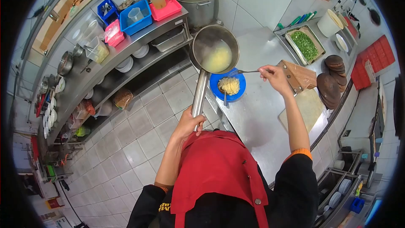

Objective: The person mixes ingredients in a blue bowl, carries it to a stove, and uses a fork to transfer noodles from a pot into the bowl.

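Observation:
My left hand (187, 124) is wrapped round the long metal handle of a saucepan (201, 93). Pale yellow food (218, 58) lies in cloudy liquid inside the pan, with faint steam above it. Between the fingers of my right hand (275, 79) is a fork (247, 71), its head over the far edge of a blue plate (239, 94). On that plate sits a mound of pale yellow noodle-like food (230, 85), with something dark brown beside it. A spoon (225, 98) rests at the plate's near side.
A wooden block (298, 76), a cutting board (302, 112) and stacked dark round boards (329, 89) stand on the steel counter at right. Behind them is a tray of chopped greens (304, 45). A large pot (196, 6) and a shelf with blue bins (136, 17) stand at left.

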Demonstrator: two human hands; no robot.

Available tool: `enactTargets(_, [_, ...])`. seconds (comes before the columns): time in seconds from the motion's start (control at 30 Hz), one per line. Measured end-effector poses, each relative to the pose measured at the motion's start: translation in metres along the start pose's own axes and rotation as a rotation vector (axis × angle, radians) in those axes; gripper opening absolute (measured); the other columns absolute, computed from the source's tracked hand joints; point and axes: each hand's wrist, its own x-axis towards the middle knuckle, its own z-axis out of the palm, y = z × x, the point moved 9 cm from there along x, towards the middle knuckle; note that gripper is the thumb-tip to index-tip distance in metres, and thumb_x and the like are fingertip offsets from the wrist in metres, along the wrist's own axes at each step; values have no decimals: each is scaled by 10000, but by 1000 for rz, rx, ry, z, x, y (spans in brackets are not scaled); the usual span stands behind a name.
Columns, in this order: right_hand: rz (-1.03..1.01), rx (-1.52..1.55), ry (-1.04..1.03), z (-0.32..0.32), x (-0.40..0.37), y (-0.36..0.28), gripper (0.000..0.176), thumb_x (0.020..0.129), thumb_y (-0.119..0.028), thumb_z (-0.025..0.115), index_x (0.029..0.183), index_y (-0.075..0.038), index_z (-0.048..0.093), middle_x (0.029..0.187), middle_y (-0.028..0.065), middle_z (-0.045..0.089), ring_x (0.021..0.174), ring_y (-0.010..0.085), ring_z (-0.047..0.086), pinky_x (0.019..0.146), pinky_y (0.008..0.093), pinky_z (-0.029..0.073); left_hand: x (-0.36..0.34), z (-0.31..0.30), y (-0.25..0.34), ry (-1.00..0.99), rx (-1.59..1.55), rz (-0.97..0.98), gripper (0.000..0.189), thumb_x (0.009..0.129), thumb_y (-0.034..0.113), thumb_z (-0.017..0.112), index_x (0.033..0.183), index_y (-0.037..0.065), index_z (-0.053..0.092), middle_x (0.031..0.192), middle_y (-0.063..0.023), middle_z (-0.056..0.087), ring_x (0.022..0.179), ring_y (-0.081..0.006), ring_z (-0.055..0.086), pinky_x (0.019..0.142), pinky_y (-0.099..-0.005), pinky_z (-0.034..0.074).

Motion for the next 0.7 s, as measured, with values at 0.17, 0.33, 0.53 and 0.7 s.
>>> enactTargets(0.17, [-65, -114, 111, -31, -9, -64, 195, 884, -192, 632, 936, -8, 670, 698, 30, 623, 613, 75, 544, 565, 227, 443, -1, 1, -1, 0, 14, 15, 268, 776, -11, 576, 990, 6, 417, 583, -49, 493, 415, -117, 476, 329, -266, 382])
enactTargets(0.33, [-541, -438, 373, -2, -5, -124, 173, 856, -216, 640, 941, -71, 683, 761, 77, 658, 643, 210, 614, 588, 312, 481, -1, 0, -7, 32, 40, -23, 247, 777, -15, 572, 977, 9, 429, 583, -54, 496, 417, -120, 482, 326, -268, 377])
enactTargets(0.53, [-599, -739, 380, 39, 20, -120, 186, 858, -266, 606, 855, -92, 674, 733, 85, 588, 675, 303, 602, 584, 402, 475, -8, 5, -3, 26, 62, 2, 219, 753, 3, 590, 910, 28, 441, 600, -50, 487, 412, -112, 462, 315, -261, 365])
enactTargets(0.7, [-527, -839, 281, 40, 25, -112, 187, 867, -246, 584, 848, -85, 676, 750, 102, 603, 690, 327, 602, 601, 428, 476, -7, 4, -8, 17, 33, -5, 265, 777, -23, 563, 1007, 3, 433, 585, -54, 492, 412, -123, 476, 329, -260, 373])
